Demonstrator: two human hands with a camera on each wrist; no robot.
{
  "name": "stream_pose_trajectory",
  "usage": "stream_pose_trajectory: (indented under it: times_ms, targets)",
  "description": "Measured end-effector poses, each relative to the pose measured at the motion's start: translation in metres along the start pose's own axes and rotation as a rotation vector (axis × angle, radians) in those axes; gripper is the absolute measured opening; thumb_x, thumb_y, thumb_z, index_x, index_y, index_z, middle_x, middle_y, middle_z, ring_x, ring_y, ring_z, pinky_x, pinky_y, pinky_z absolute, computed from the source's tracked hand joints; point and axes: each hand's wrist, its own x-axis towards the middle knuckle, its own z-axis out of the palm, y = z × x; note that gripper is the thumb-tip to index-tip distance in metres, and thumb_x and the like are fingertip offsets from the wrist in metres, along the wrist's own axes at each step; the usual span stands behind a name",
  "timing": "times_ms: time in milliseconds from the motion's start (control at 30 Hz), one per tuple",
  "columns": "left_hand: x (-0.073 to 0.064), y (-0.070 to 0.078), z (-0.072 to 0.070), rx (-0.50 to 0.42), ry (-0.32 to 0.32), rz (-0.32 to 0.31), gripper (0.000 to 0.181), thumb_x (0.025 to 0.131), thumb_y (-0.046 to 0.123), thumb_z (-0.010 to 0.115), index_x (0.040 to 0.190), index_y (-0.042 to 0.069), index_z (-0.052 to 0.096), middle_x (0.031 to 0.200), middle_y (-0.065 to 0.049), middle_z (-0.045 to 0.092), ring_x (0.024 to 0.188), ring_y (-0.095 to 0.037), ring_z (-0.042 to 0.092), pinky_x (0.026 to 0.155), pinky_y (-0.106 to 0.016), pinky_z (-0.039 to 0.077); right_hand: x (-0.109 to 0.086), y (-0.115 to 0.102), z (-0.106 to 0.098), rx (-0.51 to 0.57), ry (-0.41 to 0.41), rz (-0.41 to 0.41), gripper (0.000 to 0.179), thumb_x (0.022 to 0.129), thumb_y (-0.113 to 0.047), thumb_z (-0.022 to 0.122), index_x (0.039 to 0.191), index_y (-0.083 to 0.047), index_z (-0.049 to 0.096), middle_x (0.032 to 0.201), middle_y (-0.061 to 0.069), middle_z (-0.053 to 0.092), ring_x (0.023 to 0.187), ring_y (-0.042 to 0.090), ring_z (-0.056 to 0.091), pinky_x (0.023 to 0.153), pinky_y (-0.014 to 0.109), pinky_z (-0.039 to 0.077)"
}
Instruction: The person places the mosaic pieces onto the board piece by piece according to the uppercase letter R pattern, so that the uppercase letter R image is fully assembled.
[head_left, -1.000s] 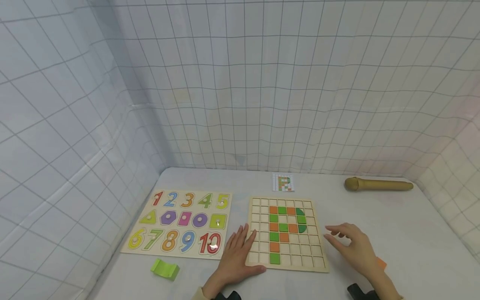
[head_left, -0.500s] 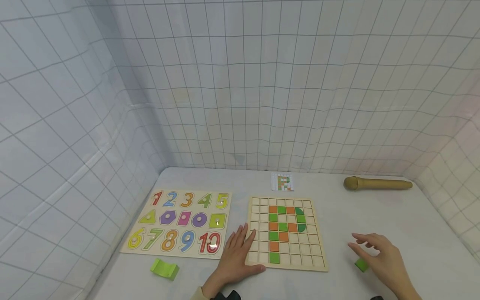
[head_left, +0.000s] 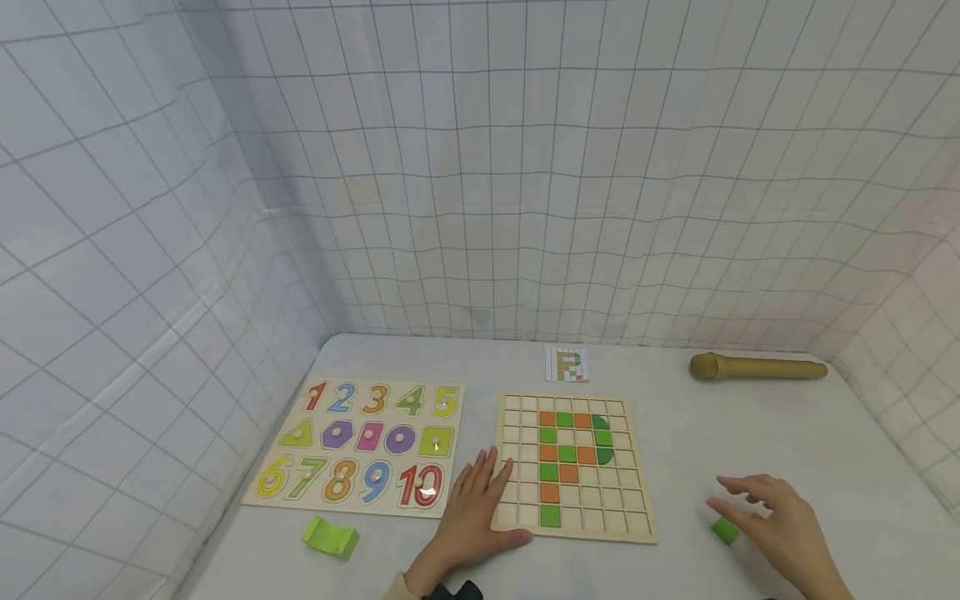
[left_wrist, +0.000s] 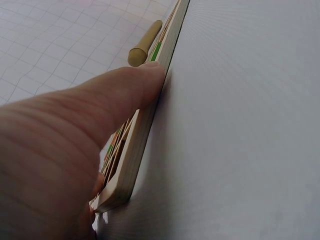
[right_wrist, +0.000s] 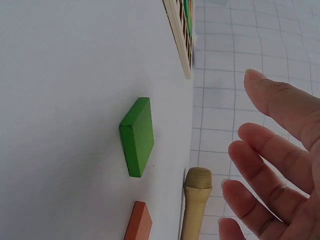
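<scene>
My left hand [head_left: 472,512] rests flat against the lower left corner of a wooden grid board [head_left: 630,500], fingers straight along its left side. In the left wrist view the thumb [left_wrist: 125,85] lies over the board's near edge. Orange and green square tiles, with two dark green rounded ones, form a P-like figure in the grid. My right hand [head_left: 783,525] hovers right of the board, fingers loosely bent and holding nothing. Just beside and below its fingertips lies a green square tile [right_wrist: 137,140] on the table. An orange tile [right_wrist: 139,222] shows nearby in the right wrist view.
A number-and-shape puzzle board [head_left: 352,496] lies left of the grid board, with a light green notched block [head_left: 330,537] in front. A pattern card [head_left: 566,365] lies behind the grid. A gold microphone [head_left: 757,367] lies at the back right.
My right hand has moved right and toward me, away from the board's right edge, uncovering the green tile. The orange tile is now hidden in the head view. My left hand stays put.
</scene>
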Motion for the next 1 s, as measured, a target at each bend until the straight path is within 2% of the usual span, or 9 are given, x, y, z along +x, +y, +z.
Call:
stream_pose_trajectory:
  times_ms: [233,467,867,1000]
  targets:
    - [0.000,0.000,0.000,-0.011,-0.003,-0.004,0.095,0.078,0.062,0.063,0.148,0.006,0.033,0.155,-0.017,0.016,0.142,-0.033,0.009,0.112,-0.049,0.010,-0.001,0.005,0.000,-0.005,0.018,-0.043,0.038,0.072,-0.035,0.082,0.099,-0.008,0.074,0.091,0.002,0.068,0.083,0.022,0.055,0.061,0.027,0.050]
    - [0.000,0.001,-0.001,-0.020,-0.003,-0.004,0.095,0.078,0.062,0.063,0.148,0.006,0.033,0.155,-0.018,0.016,0.142,-0.033,0.009,0.112,-0.048,0.010,-0.002,0.008,-0.001,-0.014,-0.053,-0.020,0.043,0.072,-0.040,0.081,0.099,-0.008,0.074,0.093,0.004,0.068,0.081,0.021,0.056,0.063,0.033,0.047]
    - [0.000,-0.002,0.002,0.004,0.004,0.010,0.095,0.078,0.063,0.063,0.148,0.007,0.032,0.155,-0.017,0.016,0.142,-0.032,0.009,0.112,-0.047,0.010,-0.001,0.013,-0.003,-0.025,-0.170,0.041,0.049,0.068,-0.041,0.083,0.099,-0.004,0.073,0.091,0.003,0.067,0.073,0.015,0.051,0.057,0.025,0.043]
    - [0.000,-0.002,0.003,0.011,0.003,0.011,0.095,0.078,0.064,0.062,0.148,0.007,0.032,0.156,-0.017,0.015,0.142,-0.032,0.008,0.112,-0.047,0.010,-0.003,0.015,-0.003,-0.036,-0.185,0.042,0.049,0.067,-0.041,0.083,0.098,-0.005,0.073,0.090,0.002,0.066,0.073,0.015,0.052,0.060,0.026,0.045]
